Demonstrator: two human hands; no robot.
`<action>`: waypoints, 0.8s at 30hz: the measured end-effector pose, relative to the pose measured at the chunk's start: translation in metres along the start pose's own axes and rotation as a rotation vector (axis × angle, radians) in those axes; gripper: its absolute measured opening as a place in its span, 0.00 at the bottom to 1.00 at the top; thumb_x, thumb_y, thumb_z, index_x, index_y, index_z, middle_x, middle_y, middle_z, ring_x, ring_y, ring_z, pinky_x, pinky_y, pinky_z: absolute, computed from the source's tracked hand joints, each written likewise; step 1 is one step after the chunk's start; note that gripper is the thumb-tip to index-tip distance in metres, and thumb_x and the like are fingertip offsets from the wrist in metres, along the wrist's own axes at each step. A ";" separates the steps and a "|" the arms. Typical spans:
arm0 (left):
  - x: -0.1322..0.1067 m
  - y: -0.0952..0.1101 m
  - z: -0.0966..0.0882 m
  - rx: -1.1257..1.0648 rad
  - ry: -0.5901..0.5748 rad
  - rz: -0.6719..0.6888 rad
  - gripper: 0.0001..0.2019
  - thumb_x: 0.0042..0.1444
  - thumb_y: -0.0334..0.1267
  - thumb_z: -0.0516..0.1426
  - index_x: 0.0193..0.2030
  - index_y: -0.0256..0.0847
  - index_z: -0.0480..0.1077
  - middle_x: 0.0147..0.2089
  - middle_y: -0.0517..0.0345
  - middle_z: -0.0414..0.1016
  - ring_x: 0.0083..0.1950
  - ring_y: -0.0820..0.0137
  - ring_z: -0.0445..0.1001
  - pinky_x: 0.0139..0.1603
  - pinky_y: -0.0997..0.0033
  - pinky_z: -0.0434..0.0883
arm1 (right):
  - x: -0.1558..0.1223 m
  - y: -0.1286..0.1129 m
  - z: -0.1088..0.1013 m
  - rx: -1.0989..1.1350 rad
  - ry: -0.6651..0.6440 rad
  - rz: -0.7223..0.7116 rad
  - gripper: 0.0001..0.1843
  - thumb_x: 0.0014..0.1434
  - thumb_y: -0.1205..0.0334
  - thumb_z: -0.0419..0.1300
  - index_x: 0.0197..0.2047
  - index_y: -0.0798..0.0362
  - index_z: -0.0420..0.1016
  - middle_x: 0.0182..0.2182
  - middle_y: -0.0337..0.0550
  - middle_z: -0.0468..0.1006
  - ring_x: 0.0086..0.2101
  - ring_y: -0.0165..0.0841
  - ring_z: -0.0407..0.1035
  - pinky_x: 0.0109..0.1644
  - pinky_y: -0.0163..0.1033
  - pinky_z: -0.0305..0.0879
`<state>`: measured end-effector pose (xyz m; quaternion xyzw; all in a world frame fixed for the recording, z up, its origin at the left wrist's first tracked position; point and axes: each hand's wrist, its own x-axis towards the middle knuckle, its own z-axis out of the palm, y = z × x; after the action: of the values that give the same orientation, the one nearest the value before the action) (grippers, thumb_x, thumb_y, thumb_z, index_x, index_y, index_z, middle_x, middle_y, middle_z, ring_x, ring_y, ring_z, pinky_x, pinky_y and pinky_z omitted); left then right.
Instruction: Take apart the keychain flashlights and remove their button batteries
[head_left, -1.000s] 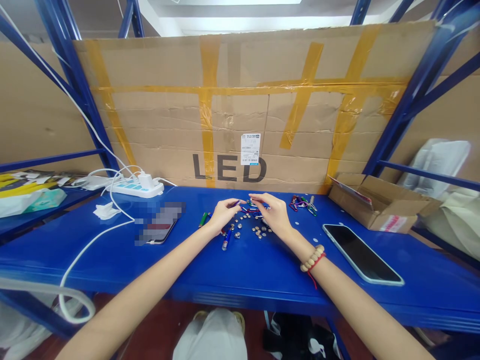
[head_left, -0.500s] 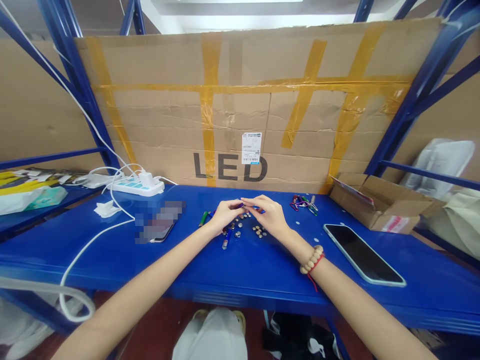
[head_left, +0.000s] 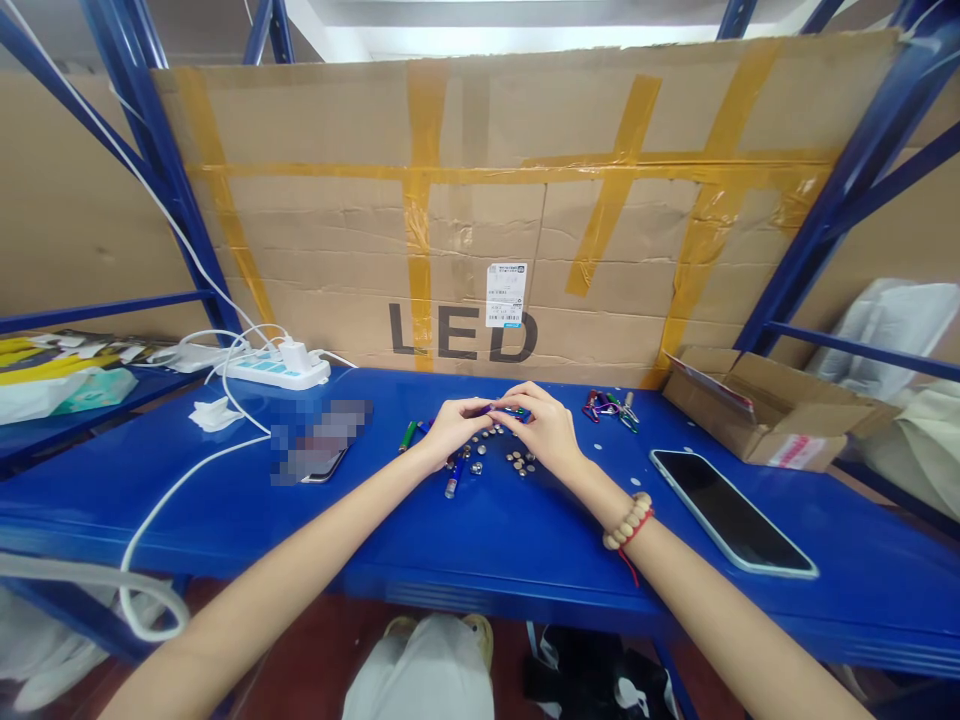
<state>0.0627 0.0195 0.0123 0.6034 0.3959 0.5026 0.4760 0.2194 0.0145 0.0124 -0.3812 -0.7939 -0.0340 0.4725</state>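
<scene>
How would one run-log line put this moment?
left hand: pinching small torch | right hand: pinching same torch | nearby: button cells | phone: right side

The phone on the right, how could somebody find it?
Find the blue shelf below the cardboard marked LED. Right of the right hand lies the phone, screen dark. The other phone lies left by a white cable; this one lies by the open box.

blurred patch (head_left: pixel 321 440) at 9 o'clock of your left hand (head_left: pixel 448 432) | small item (head_left: pixel 501 409) in your fingers (head_left: pixel 466 406): too small to tell
</scene>
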 end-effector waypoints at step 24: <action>0.012 -0.009 -0.014 0.190 0.336 0.064 0.12 0.44 0.25 0.53 0.31 0.38 0.76 0.38 0.55 0.78 0.44 0.67 0.73 0.50 0.67 0.67 | -0.005 -0.002 0.006 -0.018 -0.394 -0.078 0.08 0.57 0.58 0.56 0.38 0.49 0.74 0.42 0.43 0.72 0.40 0.32 0.69 0.40 0.37 0.66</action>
<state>0.0515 0.0351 0.0065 0.5656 0.4960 0.5715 0.3277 0.2154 0.0127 0.0059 -0.3538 -0.8847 0.0160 0.3030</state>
